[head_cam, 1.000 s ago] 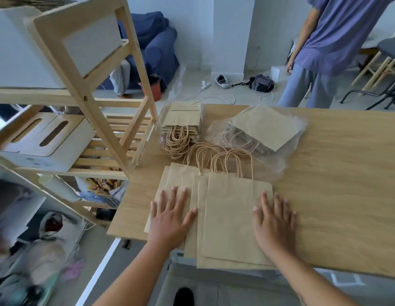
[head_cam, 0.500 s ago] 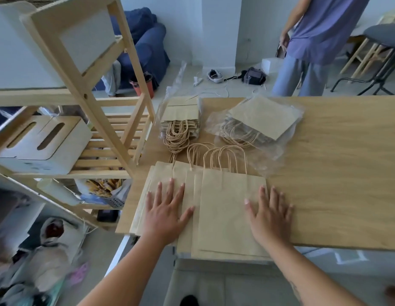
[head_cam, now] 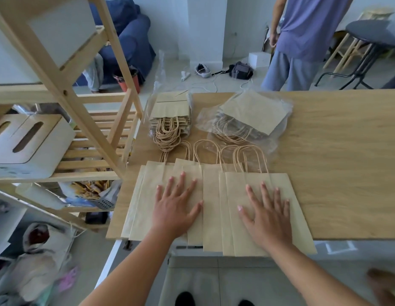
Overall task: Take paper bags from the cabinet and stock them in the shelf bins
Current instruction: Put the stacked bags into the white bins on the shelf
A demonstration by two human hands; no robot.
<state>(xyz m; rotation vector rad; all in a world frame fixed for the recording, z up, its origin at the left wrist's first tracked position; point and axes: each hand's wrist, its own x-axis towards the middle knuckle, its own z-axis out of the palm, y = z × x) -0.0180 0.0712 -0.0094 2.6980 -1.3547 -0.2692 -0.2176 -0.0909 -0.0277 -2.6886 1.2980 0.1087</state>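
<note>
Bags (head_cam: pixel 216 208) fanned flat at near edge of table (head_cam: pixel 335 168), overhanging it; sorting step, none yet in shelf (head_cam: pixel 66 91) bins. Next, probably: squaring into one stack, then lifting. Left hand (head_cam: pixel 173 208) and right hand (head_cam: pixel 266 214) palm-down on bags, fingers spread, gripping nothing.

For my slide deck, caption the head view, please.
Both hands, left and right, press flat on fanned paper bags on the table.

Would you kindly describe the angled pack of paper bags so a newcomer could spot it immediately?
Start at the wooden table. Beyond the fanned bags under both hands lie two packs. Yours is the right-hand pack: wrapped in loose clear plastic and skewed, unlike the square left pack.
</note>
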